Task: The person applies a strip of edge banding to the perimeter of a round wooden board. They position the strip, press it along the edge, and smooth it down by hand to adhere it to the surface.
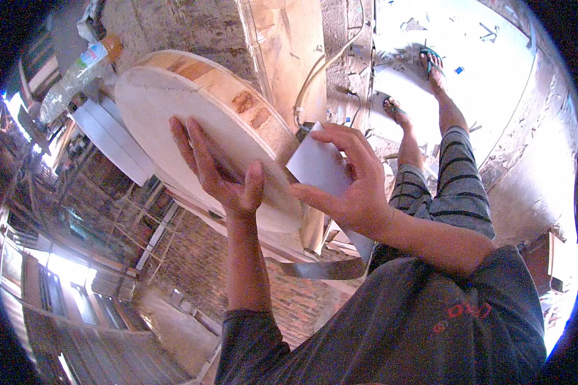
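A large wooden disc [141, 106] with a pale flat face and a thick patchy wood rim stands tilted in front of me. My left hand [218, 170] is at its face with fingers stretched out and thumb apart, holding nothing; whether the palm touches the face I cannot tell. Right of the disc's rim, my right hand [356, 183] has its thumb and fingers on a smooth grey flat sheet [318, 160]. A grey band [324, 268] curves below that hand; whether it joins the sheet is hidden.
A wide wooden board [289, 51] runs behind the disc, with a pale cable [311, 77] along it. At the upper left lies a clear plastic bottle [77, 77] near a long white box-like piece [112, 141]. Scraps litter the bright floor [494, 96] by my sandalled feet. A brick wall [199, 250] shows below.
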Motion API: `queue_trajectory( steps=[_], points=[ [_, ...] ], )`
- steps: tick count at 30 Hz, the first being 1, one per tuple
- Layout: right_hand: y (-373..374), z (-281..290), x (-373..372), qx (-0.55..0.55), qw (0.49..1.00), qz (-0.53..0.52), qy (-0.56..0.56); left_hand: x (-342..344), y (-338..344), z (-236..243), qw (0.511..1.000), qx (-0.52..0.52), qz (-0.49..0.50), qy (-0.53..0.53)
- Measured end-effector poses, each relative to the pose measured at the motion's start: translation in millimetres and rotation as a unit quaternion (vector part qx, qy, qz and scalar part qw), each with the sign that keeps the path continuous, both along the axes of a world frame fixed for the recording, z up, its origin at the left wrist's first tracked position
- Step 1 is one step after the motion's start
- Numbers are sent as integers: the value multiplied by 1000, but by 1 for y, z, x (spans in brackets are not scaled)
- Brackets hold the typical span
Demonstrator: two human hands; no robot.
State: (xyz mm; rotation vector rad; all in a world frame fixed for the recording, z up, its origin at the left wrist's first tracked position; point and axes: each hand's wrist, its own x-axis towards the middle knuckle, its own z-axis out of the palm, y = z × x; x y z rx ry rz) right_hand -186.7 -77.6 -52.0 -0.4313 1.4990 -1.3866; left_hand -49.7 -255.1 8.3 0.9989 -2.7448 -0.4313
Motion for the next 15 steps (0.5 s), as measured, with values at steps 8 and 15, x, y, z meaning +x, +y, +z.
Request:
queue_trajectory(
  steps=[8,15],
  points=[
    [-8,1,14,-23,995,-35,-85,1,-1,-1,1000,-9,-5,-12],
    [-11,10,9,-8,997,-17,-77,-1,7,3,997,7,63,-43]
  ],
)
